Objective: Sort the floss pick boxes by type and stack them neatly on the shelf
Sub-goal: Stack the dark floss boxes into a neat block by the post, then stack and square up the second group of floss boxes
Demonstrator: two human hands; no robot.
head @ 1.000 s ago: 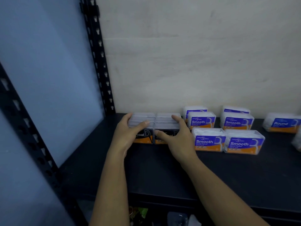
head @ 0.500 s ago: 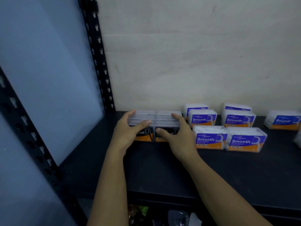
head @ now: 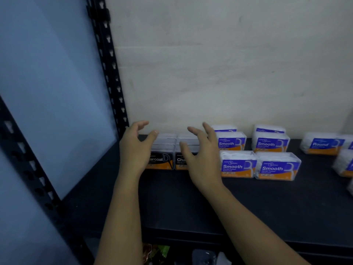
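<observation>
Two black-and-orange Charcoal floss pick boxes (head: 163, 153) stand side by side, with more rows behind them, at the back left of the dark shelf (head: 248, 207). My left hand (head: 134, 148) hovers at their left side, fingers spread, holding nothing. In front of the right Charcoal box my right hand (head: 202, 155) is lifted and open too. To the right sit several blue-and-orange Smooth boxes (head: 237, 166) in two columns. Round boxes (head: 322, 145) lie at the far right.
A black perforated upright post (head: 107, 60) rises at the shelf's back left, beside a pale side panel (head: 47, 88). A white wall (head: 229, 64) closes the back. Items of some kind show below the shelf's front edge (head: 191, 257).
Both hands have let go of the Charcoal boxes and lifted off them with fingers spread. The boxes stay where they were pressed together.
</observation>
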